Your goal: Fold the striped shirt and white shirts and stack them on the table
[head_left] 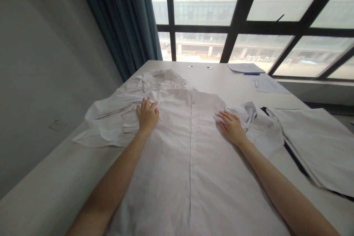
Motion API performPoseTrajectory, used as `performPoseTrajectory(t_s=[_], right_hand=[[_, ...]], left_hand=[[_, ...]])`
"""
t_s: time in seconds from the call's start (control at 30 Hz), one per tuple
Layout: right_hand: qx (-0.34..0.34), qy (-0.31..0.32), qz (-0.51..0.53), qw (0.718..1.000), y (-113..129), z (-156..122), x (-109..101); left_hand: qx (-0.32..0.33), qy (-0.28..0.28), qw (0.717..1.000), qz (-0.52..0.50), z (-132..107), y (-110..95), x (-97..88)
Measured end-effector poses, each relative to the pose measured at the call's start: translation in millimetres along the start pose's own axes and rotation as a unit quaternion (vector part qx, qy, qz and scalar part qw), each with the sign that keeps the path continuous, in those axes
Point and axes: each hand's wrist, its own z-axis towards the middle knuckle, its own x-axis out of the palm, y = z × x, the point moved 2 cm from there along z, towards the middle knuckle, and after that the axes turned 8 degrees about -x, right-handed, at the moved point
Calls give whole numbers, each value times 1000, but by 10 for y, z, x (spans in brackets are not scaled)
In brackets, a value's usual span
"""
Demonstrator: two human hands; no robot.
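A white button-up shirt (177, 147) lies spread on the white table (63, 177), its buttoned front facing up and its lower part running toward me. My left hand (148, 115) rests on the shirt's upper left, fingers spread and pointing away from me. On the upper right, near the bunched right sleeve (260, 125), my right hand (231, 126) lies flat on the cloth with its fingers stretched out. The left sleeve (107, 121) spreads wrinkled toward the table's left side. More crumpled white fabric (163, 79) sits beyond the shoulders.
Folded white cloth (320, 143) with a dark layer beneath it lies on the right. Papers (246, 68) and a blue pen (251, 74) are at the far right. Two small white round items (210, 68) sit near the far edge. A blue curtain (124, 18) hangs beside the window.
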Motion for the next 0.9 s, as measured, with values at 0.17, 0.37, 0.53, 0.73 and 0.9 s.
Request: performPoseTrajectory(t_s=[0.17, 0.37, 0.53, 0.73, 0.9], right_hand=[[-98, 114, 50, 987, 196, 23, 3], [-73, 171, 45, 982, 198, 22, 43], [-48, 181, 28, 982, 173, 1, 47], [-36, 190, 18, 981, 194, -2, 41], [-32, 183, 15, 982, 135, -71, 31]], left_hand=[[107, 35, 994, 12, -138, -335, 3], [250, 167, 954, -5, -512, -750, 170], [275, 187, 943, 0, -582, -704, 213], [283, 184, 941, 3, -552, -452, 142], [267, 172, 948, 13, -577, -236, 75]])
